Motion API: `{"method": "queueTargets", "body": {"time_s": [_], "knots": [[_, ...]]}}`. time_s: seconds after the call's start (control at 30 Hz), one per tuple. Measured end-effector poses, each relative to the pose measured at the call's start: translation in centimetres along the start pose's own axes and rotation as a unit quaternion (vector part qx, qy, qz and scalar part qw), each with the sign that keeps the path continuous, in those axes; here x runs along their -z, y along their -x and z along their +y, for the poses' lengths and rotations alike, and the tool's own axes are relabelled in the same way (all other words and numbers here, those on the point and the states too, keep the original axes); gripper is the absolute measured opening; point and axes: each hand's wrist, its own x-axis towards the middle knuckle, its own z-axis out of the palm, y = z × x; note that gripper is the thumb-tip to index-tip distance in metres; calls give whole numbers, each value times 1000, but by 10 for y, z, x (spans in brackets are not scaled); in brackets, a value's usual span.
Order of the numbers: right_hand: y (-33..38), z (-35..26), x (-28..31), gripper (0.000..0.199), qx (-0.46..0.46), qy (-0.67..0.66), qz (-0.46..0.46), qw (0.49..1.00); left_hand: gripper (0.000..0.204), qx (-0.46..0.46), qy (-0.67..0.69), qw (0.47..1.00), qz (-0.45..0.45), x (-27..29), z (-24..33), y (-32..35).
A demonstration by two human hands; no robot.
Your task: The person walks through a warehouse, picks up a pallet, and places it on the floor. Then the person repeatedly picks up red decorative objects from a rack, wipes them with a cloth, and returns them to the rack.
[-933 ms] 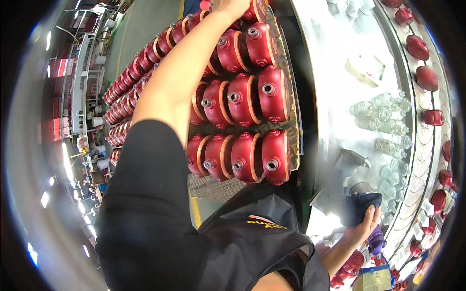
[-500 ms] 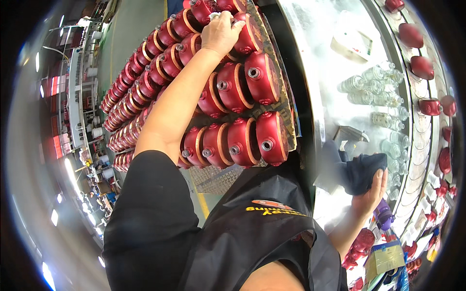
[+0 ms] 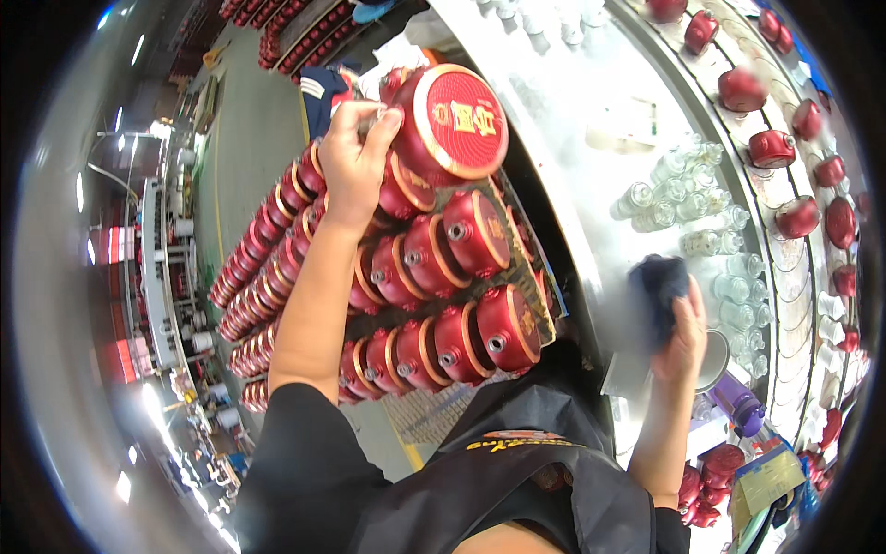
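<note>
My left hand (image 3: 355,162) grips a round red jar with a gold rim (image 3: 449,125), lifted above a stack of the same red jars (image 3: 434,286) lying on their sides on a cardboard tray (image 3: 535,277). My right hand (image 3: 685,328) holds a dark blue cloth (image 3: 660,286) over a shiny steel work surface (image 3: 591,194). The two hands are well apart, the jar at the upper middle, the cloth at the right.
Clear glass stoppers (image 3: 701,212) stand in a group on the steel surface. A curved conveyor (image 3: 784,212) carries more red jars (image 3: 771,148) along the right. Long rows of red jars (image 3: 254,268) line the left aisle. A purple bottle (image 3: 738,411) stands near my right wrist.
My left hand has pulled one red jar off the stack and raised it toward me, its round face now showing. My right hand has risen with the cloth.
</note>
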Motion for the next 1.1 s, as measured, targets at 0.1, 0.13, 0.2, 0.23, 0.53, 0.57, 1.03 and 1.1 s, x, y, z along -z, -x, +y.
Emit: {"method": "queueTargets", "body": {"time_s": [0.1, 0.13, 0.2, 0.23, 0.53, 0.57, 1.03, 1.1], "knots": [[-17, 15, -30, 37, -29, -32, -22, 999, 15, 43, 149, 987, -27, -9, 43, 15], [-23, 19, -38, 36, -20, -48, -28, 998, 15, 50, 176, 982, -37, -14, 55, 22], [-28, 21, -50, 34, 18, -52, -82, 995, 15, 40, 202, 977, -56, -27, 73, 36], [-30, 22, -54, 35, 7, -32, -60, 998, 16, 29, 217, 974, -65, -33, 79, 41], [-23, 13, -44, 60, -7, -74, -104, 992, 24, -121, 169, 971, -116, -53, 108, 88], [-22, 13, -43, 47, -1, -72, -95, 993, 25, -135, 152, 972, -120, -53, 110, 93], [2, 3, -36, 41, -59, -59, -40, 996, 18, -72, 179, 974, -116, -54, 120, 118], [-2, 3, -40, 33, -67, -51, 2, 996, 19, -69, 189, 973, -110, -54, 125, 122]]}}
